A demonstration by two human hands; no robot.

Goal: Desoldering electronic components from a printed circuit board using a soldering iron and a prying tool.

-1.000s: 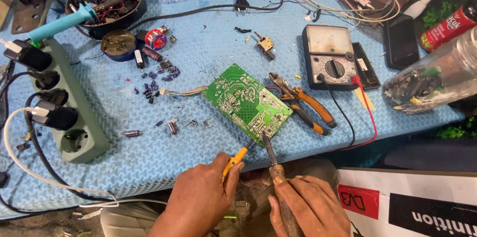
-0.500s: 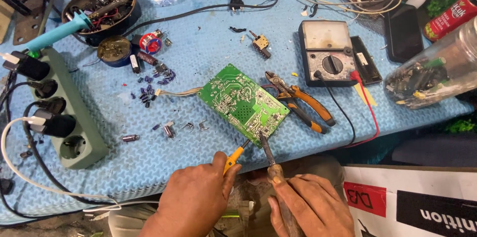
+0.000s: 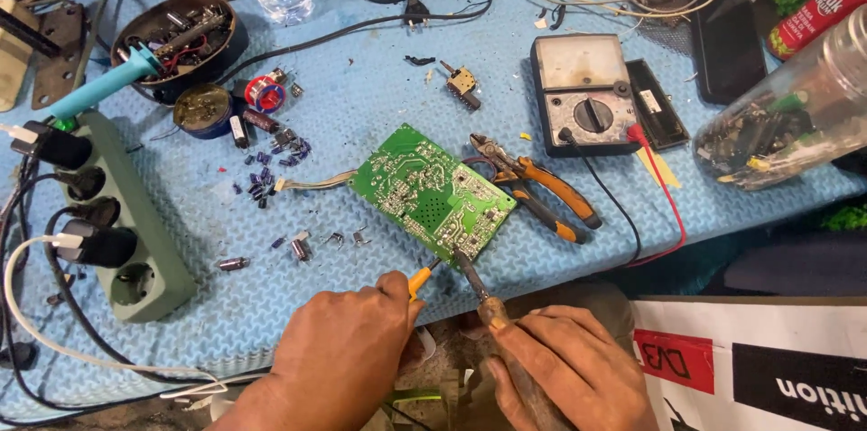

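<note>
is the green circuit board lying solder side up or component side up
Solder side up: the green circuit board lies flat on the blue mat, showing traces and solder joints, no tall parts. Tools from both hands touch its near edge.

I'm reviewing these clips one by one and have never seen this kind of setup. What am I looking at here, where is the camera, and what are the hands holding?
No machine here: a person works with bare hands, filmed from a head-worn camera looking down. The left hand holds a thin orange-handled tool; the right hand holds a soldering iron. Both tips meet the near edge of a green circuit board lying on a blue mat. Around it lie orange-handled cutters, an analog multimeter, a green power strip, small loose capacitors and a clear jar of parts.
</note>
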